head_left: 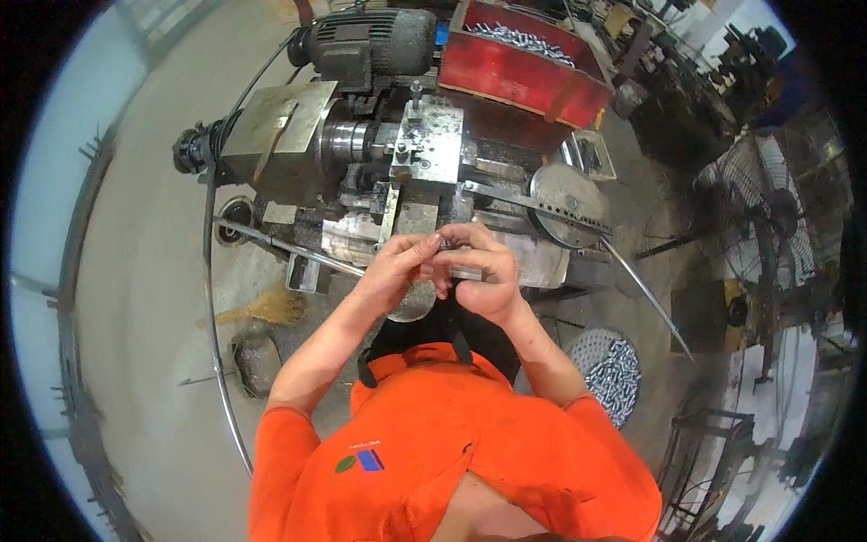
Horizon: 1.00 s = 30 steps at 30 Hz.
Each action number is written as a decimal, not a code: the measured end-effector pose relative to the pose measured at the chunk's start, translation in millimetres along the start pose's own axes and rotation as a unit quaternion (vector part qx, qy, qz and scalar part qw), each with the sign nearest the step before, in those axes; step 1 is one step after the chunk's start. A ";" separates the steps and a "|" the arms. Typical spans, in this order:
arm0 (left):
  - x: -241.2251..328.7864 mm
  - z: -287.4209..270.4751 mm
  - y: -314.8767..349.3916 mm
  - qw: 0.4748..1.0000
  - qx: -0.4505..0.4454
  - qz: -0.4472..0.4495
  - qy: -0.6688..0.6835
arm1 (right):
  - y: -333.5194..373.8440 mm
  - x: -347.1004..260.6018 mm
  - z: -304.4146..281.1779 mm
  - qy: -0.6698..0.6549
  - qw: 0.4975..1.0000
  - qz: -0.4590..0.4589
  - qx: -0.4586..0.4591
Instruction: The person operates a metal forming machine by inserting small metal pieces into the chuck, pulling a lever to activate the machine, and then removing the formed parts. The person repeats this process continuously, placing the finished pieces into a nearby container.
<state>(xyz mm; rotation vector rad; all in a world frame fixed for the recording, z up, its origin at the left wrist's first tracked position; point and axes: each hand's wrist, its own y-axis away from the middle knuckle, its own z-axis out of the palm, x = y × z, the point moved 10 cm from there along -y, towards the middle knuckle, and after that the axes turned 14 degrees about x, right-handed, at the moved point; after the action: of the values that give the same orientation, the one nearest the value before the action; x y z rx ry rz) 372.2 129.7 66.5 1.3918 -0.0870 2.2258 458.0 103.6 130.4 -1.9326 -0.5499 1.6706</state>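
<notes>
My left hand [397, 268] and my right hand [486, 273] meet in front of my body, over the near side of a lathe-like machine [334, 235]. Fingertips of both hands pinch together around a small dark metal piece [444, 243]. Most of that piece is hidden by the fingers, so its exact kind does not show. Just beyond the hands stands the machine's steel tool block [435, 144], with bolts on top. Left of it is the round metal spindle [348, 142]. A flat bar with a row of holes [533, 206] reaches right from the block.
A red bin [519, 77] of shiny metal parts stands behind the machine, right of a dark motor [375, 43]. A round container of similar parts [614, 378] sits low on the right. Long metal rods [646, 294] stick out. A caged fan [759, 212] stands far right.
</notes>
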 end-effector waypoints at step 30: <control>58.2 -369.6 286.7 0.646 0.521 -0.003 -0.558 | -146.0 146.9 167.9 0.386 0.862 -0.072 -0.320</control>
<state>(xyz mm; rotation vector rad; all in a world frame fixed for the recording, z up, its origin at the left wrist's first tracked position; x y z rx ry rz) -81.4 19.0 1.4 3.1334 0.9036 0.8806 319.9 328.1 90.5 -2.6966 -0.9442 0.5062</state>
